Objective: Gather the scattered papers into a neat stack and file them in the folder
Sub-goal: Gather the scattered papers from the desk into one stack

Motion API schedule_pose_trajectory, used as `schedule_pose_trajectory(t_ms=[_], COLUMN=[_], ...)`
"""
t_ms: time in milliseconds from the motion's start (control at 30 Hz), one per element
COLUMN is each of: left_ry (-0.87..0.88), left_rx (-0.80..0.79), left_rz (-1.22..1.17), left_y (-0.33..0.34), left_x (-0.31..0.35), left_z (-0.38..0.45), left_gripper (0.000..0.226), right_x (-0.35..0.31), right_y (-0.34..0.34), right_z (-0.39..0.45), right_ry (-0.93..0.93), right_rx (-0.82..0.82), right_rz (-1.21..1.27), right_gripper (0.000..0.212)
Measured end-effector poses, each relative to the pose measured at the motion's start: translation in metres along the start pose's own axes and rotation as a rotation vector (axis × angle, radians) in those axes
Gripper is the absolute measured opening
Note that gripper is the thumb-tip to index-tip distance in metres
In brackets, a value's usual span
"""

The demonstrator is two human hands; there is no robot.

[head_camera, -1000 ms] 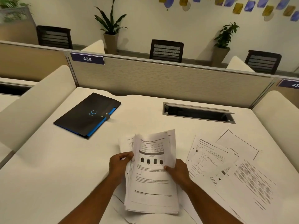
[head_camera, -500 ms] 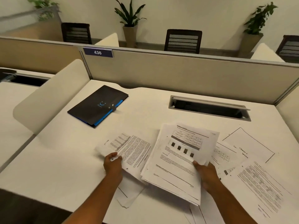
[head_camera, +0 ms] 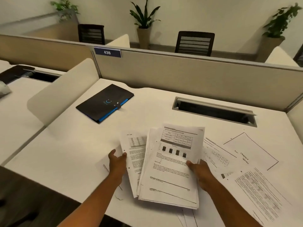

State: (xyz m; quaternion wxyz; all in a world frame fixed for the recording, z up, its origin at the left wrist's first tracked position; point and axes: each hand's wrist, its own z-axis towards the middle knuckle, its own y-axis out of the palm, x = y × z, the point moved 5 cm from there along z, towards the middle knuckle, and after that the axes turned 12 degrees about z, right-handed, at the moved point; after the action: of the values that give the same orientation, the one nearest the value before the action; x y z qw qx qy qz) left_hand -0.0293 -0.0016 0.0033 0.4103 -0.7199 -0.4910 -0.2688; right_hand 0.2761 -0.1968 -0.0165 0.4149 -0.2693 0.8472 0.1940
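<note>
Two hands closing on printed sheets

Two bare hands are working beside a thick bundle of papers, the landmark here. The right hand is clamping the bundle's right edge, thumb lying on the top sheet. The left hand is pinching a single sheet just left of the bundle, its edge tucking under the bundle's left side.

The bundle is made of thin white pages with uneven, fanned edges; the top page is carrying a grid table and four dark squares. Half a second ago the left sheet was lying flatter and farther left; now it is tilting up and sitting closer in.

Right of the bundle, more loose pages are lying flat and overlapping on the smooth white desk. Beyond the bundle and to its left, the matte black folder with a blue edge is lying shut.
</note>
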Motion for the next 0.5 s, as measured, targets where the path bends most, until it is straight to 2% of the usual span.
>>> schedule_pose_trajectory(t_ms=[133, 233, 300, 400, 500], left_ry=[-0.075, -0.022, 0.003, 0.075, 0.169], left_rx=[-0.137, -0.166, -0.199, -0.245, -0.237], left_rz=[0.056, 0.151, 0.194, 0.223, 0.242], left_y=[0.022, 0.032, 0.036, 0.036, 0.03], left_x=[-0.014, -0.015, -0.009, -0.002, 0.007], left_z=[-0.014, -0.019, -0.022, -0.02, -0.018], left_gripper=[0.029, 0.029, 0.032, 0.057, 0.065], right_x=[0.003, 0.001, -0.004, -0.01, -0.012], right_y=[0.025, 0.044, 0.058, 0.073, 0.081], right_z=[-0.006, -0.01, -0.013, -0.014, -0.012], right_ry=[0.033, 0.006, -0.02, -0.044, -0.039], right_rx=[-0.088, -0.148, -0.175, -0.174, -0.189], right_rz=[-0.13, -0.22, -0.272, -0.314, -0.331], right_gripper=[0.031, 0.035, 0.037, 0.038, 0.038])
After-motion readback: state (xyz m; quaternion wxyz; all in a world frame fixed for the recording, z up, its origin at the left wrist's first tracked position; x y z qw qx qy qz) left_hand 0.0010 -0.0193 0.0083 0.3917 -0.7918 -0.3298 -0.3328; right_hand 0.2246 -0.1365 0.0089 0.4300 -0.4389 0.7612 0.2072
